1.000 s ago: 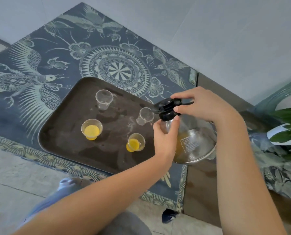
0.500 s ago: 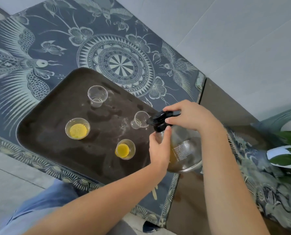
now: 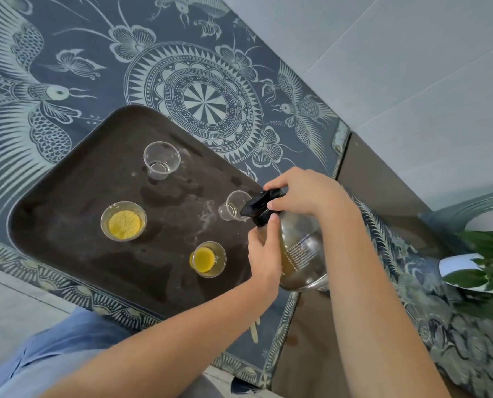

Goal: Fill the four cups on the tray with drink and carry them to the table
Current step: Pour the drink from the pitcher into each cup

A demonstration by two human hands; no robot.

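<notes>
A dark brown tray (image 3: 75, 231) lies on a blue patterned cloth. Several clear cups stand on it. The near-left cup (image 3: 123, 224) and the near-right cup (image 3: 208, 259) hold yellow drink. The far cup (image 3: 161, 160) and the right cup (image 3: 235, 205) look empty. A glass jug (image 3: 302, 251) with a black lid is tilted, its spout over the right cup. My right hand (image 3: 302, 192) grips the jug's lid and handle. My left hand (image 3: 264, 251) holds the jug's neck and side.
The blue cloth (image 3: 193, 96) covers the table under the tray. A bare brown surface (image 3: 383, 173) lies to the right. A potted plant (image 3: 486, 271) stands at the right edge. Pale wall panels run along the back.
The jug has tipped further toward the right cup, its spout now over the rim. Both hands keep their hold. The camera has moved closer.
</notes>
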